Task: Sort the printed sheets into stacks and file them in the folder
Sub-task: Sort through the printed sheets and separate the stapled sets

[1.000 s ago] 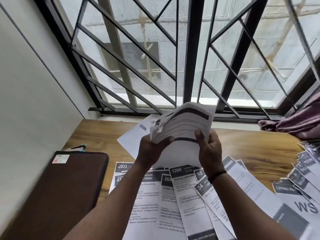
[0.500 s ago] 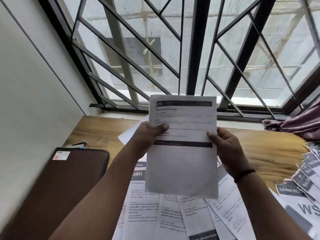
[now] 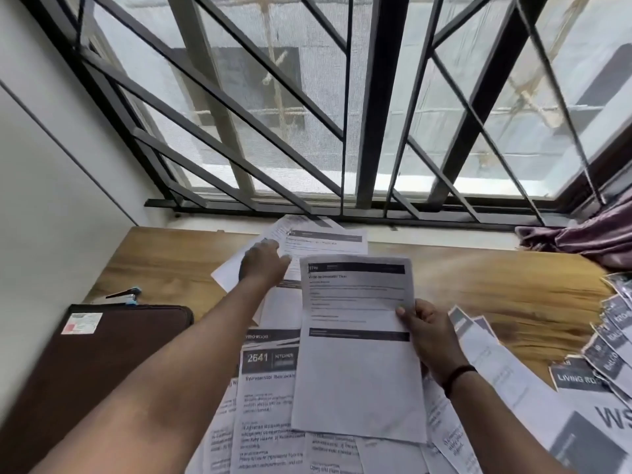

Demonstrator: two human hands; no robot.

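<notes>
White printed sheet (image 3: 355, 340) pinched by right hand (image 3: 429, 336) for reading; left hand (image 3: 263, 265), fingers flat, presses far stack (image 3: 325, 239) beyond it, near window grille (image 3: 369, 107).

The right hand (image 3: 431, 336) pinches a printed sheet (image 3: 359, 343) upright; the left hand (image 3: 263, 263) rests on sheets (image 3: 325, 239) near the window, brown folder (image 3: 102, 354) left.

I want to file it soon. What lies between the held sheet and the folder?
The left arm crosses that gap; nothing else visible does. The right hand holds the sheet, and the folder lies closed.
</notes>
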